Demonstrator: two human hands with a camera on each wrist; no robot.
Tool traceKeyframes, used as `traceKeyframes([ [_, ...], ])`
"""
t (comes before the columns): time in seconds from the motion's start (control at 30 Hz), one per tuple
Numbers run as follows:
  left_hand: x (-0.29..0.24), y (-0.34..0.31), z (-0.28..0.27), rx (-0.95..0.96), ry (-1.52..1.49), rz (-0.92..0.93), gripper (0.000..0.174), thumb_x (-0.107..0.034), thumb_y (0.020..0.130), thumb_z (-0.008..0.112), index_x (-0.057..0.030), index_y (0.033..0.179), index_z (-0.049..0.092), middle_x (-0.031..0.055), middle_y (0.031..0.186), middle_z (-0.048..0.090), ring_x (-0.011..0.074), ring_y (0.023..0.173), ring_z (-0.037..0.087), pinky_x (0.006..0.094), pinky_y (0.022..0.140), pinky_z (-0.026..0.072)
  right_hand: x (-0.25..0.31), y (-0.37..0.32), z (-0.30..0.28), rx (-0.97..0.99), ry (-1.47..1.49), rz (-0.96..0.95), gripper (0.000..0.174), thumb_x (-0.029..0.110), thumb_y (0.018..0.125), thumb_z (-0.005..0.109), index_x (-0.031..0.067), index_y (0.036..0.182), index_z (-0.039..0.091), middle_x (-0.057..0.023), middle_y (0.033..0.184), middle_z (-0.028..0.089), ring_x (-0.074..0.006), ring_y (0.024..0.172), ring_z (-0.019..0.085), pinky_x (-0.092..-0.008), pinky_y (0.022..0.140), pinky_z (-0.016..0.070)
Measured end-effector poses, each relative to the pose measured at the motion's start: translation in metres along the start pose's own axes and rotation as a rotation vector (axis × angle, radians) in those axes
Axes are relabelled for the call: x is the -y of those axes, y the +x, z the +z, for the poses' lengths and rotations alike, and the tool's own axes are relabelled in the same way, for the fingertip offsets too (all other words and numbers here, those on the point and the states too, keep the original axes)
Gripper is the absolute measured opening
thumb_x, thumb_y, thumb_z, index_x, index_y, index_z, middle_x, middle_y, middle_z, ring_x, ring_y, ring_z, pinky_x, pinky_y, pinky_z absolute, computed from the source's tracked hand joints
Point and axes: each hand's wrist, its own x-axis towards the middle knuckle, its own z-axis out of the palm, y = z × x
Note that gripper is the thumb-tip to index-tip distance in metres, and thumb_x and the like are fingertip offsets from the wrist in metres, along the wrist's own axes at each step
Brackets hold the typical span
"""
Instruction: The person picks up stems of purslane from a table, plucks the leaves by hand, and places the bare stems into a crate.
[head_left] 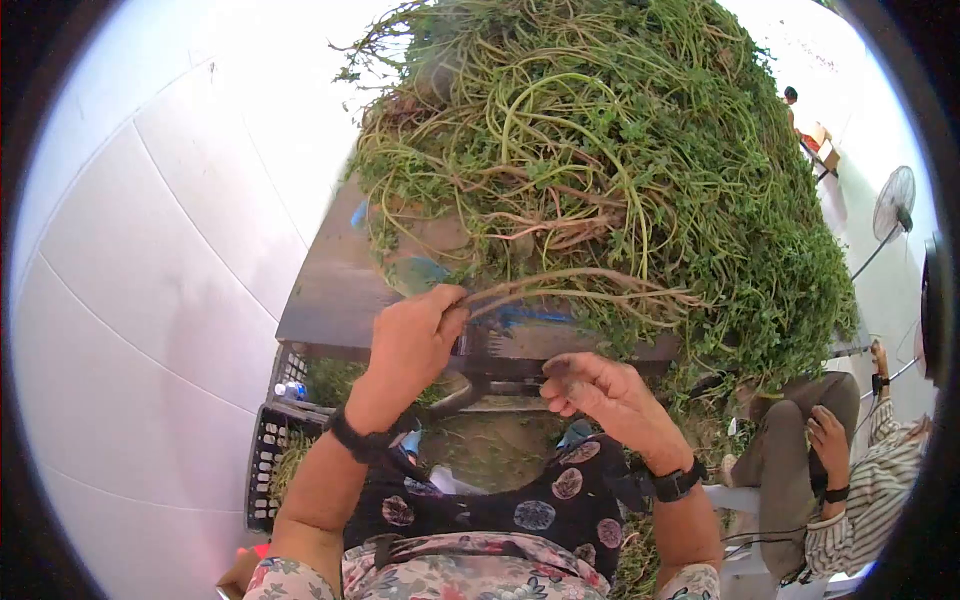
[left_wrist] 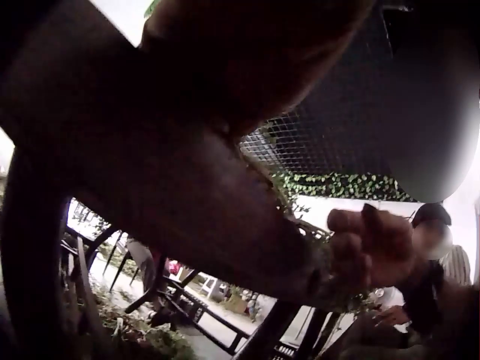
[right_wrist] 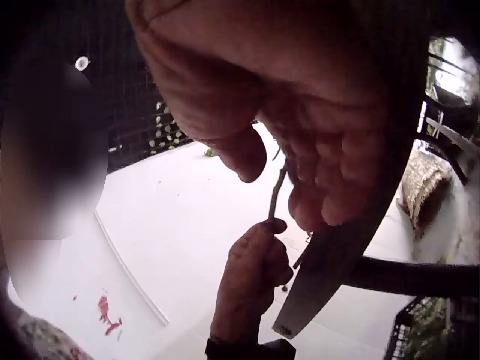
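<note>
My left hand [head_left: 415,335] pinches the ends of a few long plant stems [head_left: 575,290] at the table's near edge. The brownish-green stems stretch right from the fingers, their far ends overlapping a big heap of leafy green stems [head_left: 690,170]. In the right wrist view, a stem [right_wrist: 277,196] rises from the pinching fingers. To the right, my right hand [head_left: 612,398] hovers in front of the table edge with loosely bent fingers. Its thumb stands apart from the fingers in the right wrist view, and nothing shows between them. Dark smudges mark its fingertips.
The heap covers most of the table [head_left: 325,285]. Black plastic crates [head_left: 262,470] with greens stand below left. Cut greens lie on the floor between the person's knees. Another person [head_left: 800,450] sits close by at the right, with a standing fan [head_left: 893,205] beyond.
</note>
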Motion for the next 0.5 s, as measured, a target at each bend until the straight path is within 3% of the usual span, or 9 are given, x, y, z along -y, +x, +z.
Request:
traceKeyframes([
  [0.07, -0.011, -0.007, -0.008, 0.017, -0.266, -0.108, 0.018, -0.013, 0.081, 0.055, 0.0001, 0.094, 0.056, 0.0084, 0.065, 0.057, 0.0227, 0.060, 0.054, 0.0297, 0.055, 0.0400, -0.008, 0.001, 0.000, -0.019, 0.152, 0.018, 0.036, 0.023, 0.090, 0.053, 0.0008, 0.118, 0.047, -0.0096, 0.101, 0.059, -0.0160, 0.084, 0.059, -0.0277, 0.071, 0.0495],
  [0.17, -0.025, -0.020, -0.011, 0.085, -0.503, -0.107, 0.017, -0.013, 0.083, 0.054, 0.0004, 0.094, 0.056, 0.0024, 0.063, 0.051, 0.0124, 0.060, 0.048, 0.0245, 0.053, 0.0364, -0.016, 0.009, 0.000, -0.159, 0.469, -0.015, 0.042, 0.024, 0.089, 0.054, 0.0030, 0.123, 0.042, -0.0108, 0.107, 0.056, -0.0184, 0.081, 0.060, -0.0277, 0.068, 0.0502],
  [0.27, -0.032, -0.035, -0.003, 0.181, -0.723, -0.244, 0.019, -0.014, 0.084, 0.055, 0.0018, 0.095, 0.055, 0.0003, 0.066, 0.050, 0.0081, 0.062, 0.044, 0.0243, 0.054, 0.0379, -0.012, 0.016, -0.008, -0.210, 0.731, -0.126, 0.045, 0.020, 0.088, 0.054, 0.0059, 0.126, 0.036, -0.0097, 0.112, 0.055, -0.0196, 0.082, 0.060, -0.0285, 0.066, 0.0509],
  [0.4, -0.033, -0.048, 0.003, 0.105, -0.487, -0.033, 0.019, -0.015, 0.082, 0.058, -0.0029, 0.096, 0.057, 0.0098, 0.072, 0.057, 0.0209, 0.062, 0.055, 0.0283, 0.060, 0.0437, -0.019, 0.018, -0.019, -0.476, 0.850, -0.103, 0.033, 0.020, 0.087, 0.056, 0.0077, 0.117, 0.048, -0.0060, 0.105, 0.059, -0.0177, 0.083, 0.061, -0.0287, 0.064, 0.0510],
  [0.43, -0.037, -0.048, -0.002, 0.102, -0.449, -0.042, 0.019, -0.012, 0.078, 0.059, -0.0044, 0.096, 0.057, 0.0137, 0.080, 0.059, 0.0288, 0.070, 0.059, 0.0310, 0.064, 0.0466, -0.021, 0.018, -0.022, -0.437, 0.889, -0.136, 0.029, 0.018, 0.087, 0.055, 0.0085, 0.114, 0.052, -0.0047, 0.103, 0.060, -0.0170, 0.085, 0.061, -0.0275, 0.065, 0.0508],
  [0.5, -0.035, -0.044, -0.008, 0.050, -0.315, -0.022, 0.023, -0.009, 0.073, 0.062, -0.0043, 0.094, 0.057, 0.0134, 0.087, 0.061, 0.0289, 0.077, 0.059, 0.0321, 0.067, 0.0471, -0.021, 0.019, -0.021, -0.443, 0.871, -0.150, 0.033, 0.015, 0.087, 0.054, 0.0071, 0.119, 0.047, -0.0094, 0.109, 0.057, -0.0207, 0.090, 0.059, -0.0310, 0.069, 0.0514],
])
